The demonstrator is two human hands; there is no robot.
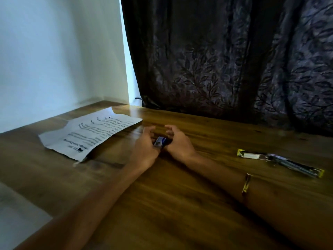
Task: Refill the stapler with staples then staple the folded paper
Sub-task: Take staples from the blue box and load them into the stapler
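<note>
One folded paper (pixel 90 134) lies left of centre on the wooden table (pixel 180 204), its printed text upside down and mostly too blurred to read; a bold heading near its lower edge cannot be made out with certainty. At the centre of the frame a small blue-and-white staple box (pixel 160 141) sits between two hands, its label illegible. The left hand (pixel 146 145) curls its fingers around the box's left side; the right hand (pixel 177 142) cups it from the right, fingers bent. One stapler (pixel 280 162), swung open flat with yellow ends, lies at the right of the frame, well apart from the hands. A gold bangle (pixel 246 184) circles the right forearm.
</note>
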